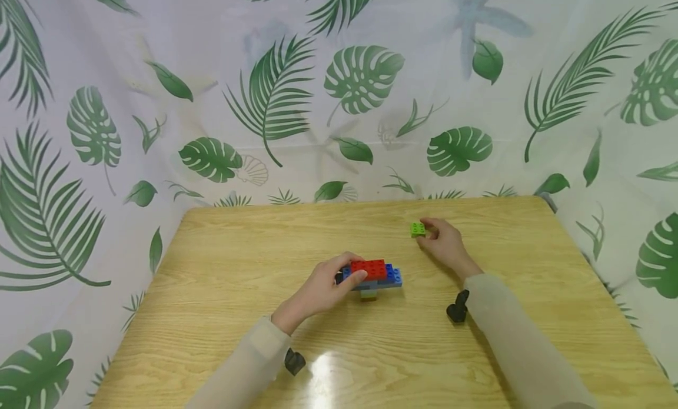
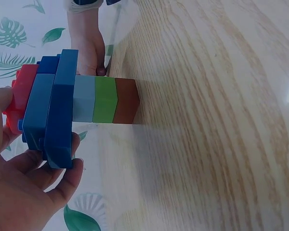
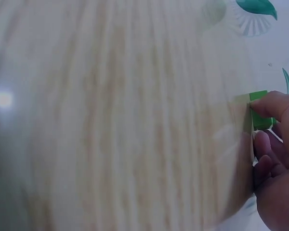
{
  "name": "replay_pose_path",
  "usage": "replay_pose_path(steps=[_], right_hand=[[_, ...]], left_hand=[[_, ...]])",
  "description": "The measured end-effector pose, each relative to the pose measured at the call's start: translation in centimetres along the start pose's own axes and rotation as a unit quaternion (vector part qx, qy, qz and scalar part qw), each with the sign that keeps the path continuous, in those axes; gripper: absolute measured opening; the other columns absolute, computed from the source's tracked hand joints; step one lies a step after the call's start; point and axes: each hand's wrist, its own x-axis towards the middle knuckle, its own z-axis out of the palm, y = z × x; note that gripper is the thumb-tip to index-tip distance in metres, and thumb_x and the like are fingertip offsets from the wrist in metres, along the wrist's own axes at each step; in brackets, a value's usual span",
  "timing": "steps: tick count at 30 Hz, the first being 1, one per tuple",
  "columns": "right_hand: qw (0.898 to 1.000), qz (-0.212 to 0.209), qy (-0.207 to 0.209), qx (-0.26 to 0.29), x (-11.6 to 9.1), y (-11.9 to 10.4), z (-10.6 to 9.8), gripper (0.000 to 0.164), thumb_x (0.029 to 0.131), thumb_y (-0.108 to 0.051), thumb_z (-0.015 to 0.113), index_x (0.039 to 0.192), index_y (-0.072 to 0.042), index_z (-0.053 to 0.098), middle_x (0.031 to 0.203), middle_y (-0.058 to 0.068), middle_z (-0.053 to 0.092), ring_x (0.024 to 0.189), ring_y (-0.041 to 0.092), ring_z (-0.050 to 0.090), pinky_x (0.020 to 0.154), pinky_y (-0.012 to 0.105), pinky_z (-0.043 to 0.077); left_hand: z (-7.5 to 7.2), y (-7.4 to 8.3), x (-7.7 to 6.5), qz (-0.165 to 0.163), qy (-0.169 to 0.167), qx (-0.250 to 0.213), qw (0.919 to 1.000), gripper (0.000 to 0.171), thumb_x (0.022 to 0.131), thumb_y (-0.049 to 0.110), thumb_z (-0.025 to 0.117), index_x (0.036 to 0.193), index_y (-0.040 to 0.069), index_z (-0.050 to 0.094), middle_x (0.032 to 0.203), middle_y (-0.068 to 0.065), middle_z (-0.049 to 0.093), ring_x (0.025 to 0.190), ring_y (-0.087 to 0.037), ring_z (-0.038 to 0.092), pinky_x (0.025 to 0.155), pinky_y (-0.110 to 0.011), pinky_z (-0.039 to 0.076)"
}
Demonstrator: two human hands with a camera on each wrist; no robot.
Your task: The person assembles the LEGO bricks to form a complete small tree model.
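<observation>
My left hand (image 1: pixel 318 288) grips the top of a toy-brick build, its thumb against the red brick (image 1: pixel 375 269). Under the red one lie long blue bricks (image 2: pixel 60 110), wider than the column below them. That column, in the left wrist view, runs from a grey-blue brick (image 2: pixel 84 98) through a green brick (image 2: pixel 105 100) to a brown brick (image 2: pixel 127 101) at the table. Farther back on the right, my right hand (image 1: pixel 447 244) pinches a small lime-green brick (image 1: pixel 417 229) by its side, with thumb and finger. Its studs face up.
Both hands are over a wooden table (image 1: pixel 238 250). A white cloth with green leaf prints (image 1: pixel 296 156) hangs behind its back edge and along the sides. Black devices (image 1: pixel 458 309) sit at both wrists, below the beige sleeves (image 1: pixel 519 338).
</observation>
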Motion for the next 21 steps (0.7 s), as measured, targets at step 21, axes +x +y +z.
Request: replay_pose_path(steps=[21], right_hand=[[1.000,0.008,-0.007,-0.015,-0.24,-0.86,0.10,0.048,0.099,-0.018,0.071,0.139,0.005,0.061,0.126,0.027,0.068,0.088,0.025,0.059,0.074,0.030,0.046]], left_hand=[[-0.06,-0.19,-0.15,0.009,0.001,-0.007,0.9999,0.036,0.109,0.038,0.058,0.138,0.015,0.061,0.121,-0.006,0.073,0.094,-0.017,0.063,0.089,-0.038,0.056]])
